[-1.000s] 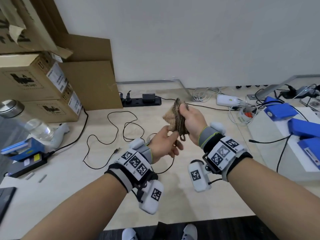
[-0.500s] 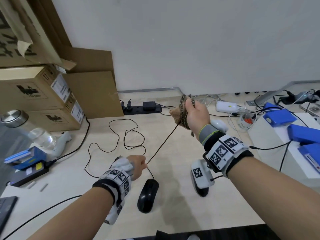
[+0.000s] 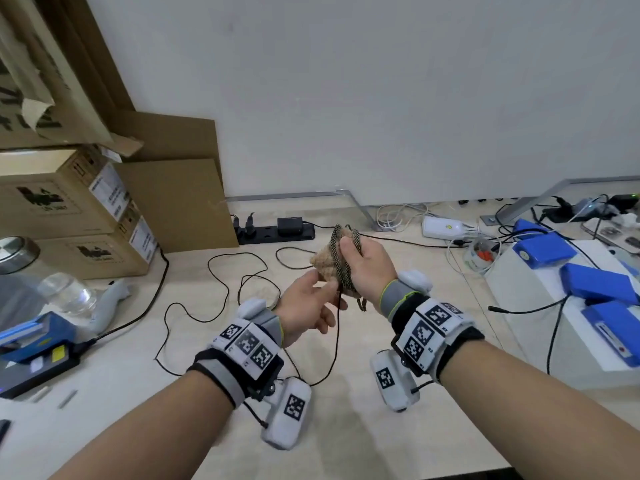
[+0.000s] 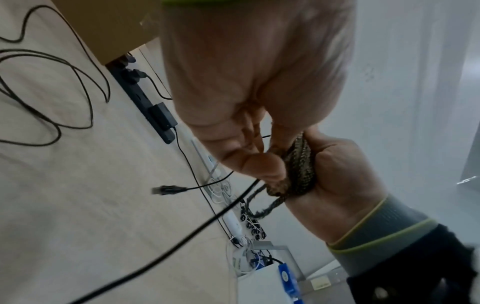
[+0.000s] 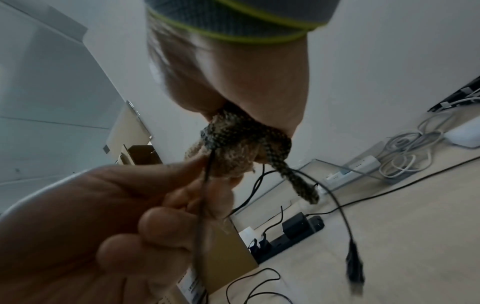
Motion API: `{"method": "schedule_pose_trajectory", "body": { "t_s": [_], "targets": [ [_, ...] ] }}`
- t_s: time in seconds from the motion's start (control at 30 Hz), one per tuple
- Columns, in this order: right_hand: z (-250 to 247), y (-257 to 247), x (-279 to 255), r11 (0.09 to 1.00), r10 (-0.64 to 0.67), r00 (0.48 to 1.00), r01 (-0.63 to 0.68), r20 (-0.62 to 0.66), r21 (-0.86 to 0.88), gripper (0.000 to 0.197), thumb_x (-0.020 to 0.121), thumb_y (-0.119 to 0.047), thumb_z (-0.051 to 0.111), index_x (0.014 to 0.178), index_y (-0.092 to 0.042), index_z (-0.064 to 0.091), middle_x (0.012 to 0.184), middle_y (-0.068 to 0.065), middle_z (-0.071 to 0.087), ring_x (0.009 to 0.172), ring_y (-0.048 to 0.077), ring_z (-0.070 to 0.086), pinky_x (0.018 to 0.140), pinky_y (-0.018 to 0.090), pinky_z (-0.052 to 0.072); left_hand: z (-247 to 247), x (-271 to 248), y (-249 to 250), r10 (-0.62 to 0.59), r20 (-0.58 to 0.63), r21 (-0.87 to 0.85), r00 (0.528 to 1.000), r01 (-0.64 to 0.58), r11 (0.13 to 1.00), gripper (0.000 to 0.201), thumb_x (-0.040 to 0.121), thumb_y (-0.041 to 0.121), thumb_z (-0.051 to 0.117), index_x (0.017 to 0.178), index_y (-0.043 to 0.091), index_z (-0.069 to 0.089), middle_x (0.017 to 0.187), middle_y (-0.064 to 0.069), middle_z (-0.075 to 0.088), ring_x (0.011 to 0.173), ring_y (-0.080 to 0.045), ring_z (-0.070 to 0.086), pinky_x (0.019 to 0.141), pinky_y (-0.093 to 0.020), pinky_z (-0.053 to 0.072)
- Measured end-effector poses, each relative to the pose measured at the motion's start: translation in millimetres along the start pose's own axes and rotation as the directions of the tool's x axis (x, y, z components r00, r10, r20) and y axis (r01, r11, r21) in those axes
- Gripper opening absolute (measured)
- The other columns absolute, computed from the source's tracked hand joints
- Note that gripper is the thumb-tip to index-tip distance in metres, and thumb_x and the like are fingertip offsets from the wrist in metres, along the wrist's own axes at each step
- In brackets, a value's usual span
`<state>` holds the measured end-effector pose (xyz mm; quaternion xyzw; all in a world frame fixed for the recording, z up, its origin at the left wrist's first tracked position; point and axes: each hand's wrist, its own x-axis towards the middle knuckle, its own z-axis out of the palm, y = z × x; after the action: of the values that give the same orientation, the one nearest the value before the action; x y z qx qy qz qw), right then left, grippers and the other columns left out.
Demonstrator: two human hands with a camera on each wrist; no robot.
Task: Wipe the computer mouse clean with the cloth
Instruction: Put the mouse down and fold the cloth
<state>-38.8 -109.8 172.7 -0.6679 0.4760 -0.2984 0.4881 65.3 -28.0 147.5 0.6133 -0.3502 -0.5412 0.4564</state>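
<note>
**A:** Where is the cloth?

**B:** Bunched in the right hand (image 3: 363, 268), held up above the desk (image 3: 381, 445). The fingers are clenched round it. The cloth (image 3: 327, 263) is tan with a dark speckled border, and one end of that border hangs below the fist.

**A:** And the left hand?

**B:** The left hand (image 3: 304, 306) is just beneath the cloth and touches it. Its thumb and forefinger pinch a thin black cable (image 3: 337, 327) where it comes out of the folds. The cable drops to the desk, and the right wrist view shows a USB plug (image 5: 354, 267) dangling free.

**A:** The mouse itself?

**B:** I cannot make out its body in any view, only that cable.

**A:** Anything readable?

**B:** Very little. The stacked cartons (image 3: 59, 199) at left carry a dark printed logo and white stickers, but the lettering is too small to read. Both wristbands (image 3: 429, 327) bear black-and-white square code markers. A white adapter (image 3: 446, 227) by the wall has a small green mark. The blue packs (image 3: 602, 282) at right have white labels, also illegible. A black power strip (image 3: 277, 232) lies along the wall.
</note>
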Motion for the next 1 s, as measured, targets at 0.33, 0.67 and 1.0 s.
{"method": "schedule_pose_trajectory", "body": {
  "t_s": [0.33,0.67,1.0],
  "targets": [
    [-0.9,-2.2,6.4,0.987,0.117,0.988,-0.104,-0.105,0.122,0.037,0.097,-0.035,0.046,0.083,-0.007,0.064,0.086,0.024,0.071,0.063,0.036,0.066,0.050,0.039,0.056,-43.4,2.6,-20.6,0.179,0.073,0.861,0.981,-0.153,0.484,0.033,0.094,0.040,0.057,0.068,0.023,0.047,0.062,0.007,0.051,0.059,-0.016,0.046,0.053,-0.027,0.033],
    [-5.5,-5.8,25.5,0.979,0.140,0.973,-0.108,-0.181,0.175,0.066,0.065,-0.071,0.047,0.077,-0.008,0.063,0.080,0.016,0.071,0.082,0.040,0.068,0.075,0.058,0.055,-62.9,-9.7,-47.3,-0.529,0.009,0.991,0.849,-0.080,-0.112,0.032,0.095,0.032,0.059,0.111,0.005,0.062,0.115,-0.006,0.063,0.108,-0.024,0.061,0.087,-0.032,0.047],
    [14.9,8.4,2.0,0.979,0.119,0.992,-0.110,-0.041,0.174,0.020,0.091,-0.032,0.062,0.076,-0.019,0.067,0.081,0.007,0.072,0.075,0.028,0.069,0.071,0.040,0.057,-30.9,-11.4,3.1,0.058,0.066,0.389,0.996,-0.079,0.918,0.016,0.092,0.020,0.064,0.106,0.024,0.058,0.097,0.004,0.075,0.066,0.000,0.057,0.062,-0.017,0.044]
  ]
}}
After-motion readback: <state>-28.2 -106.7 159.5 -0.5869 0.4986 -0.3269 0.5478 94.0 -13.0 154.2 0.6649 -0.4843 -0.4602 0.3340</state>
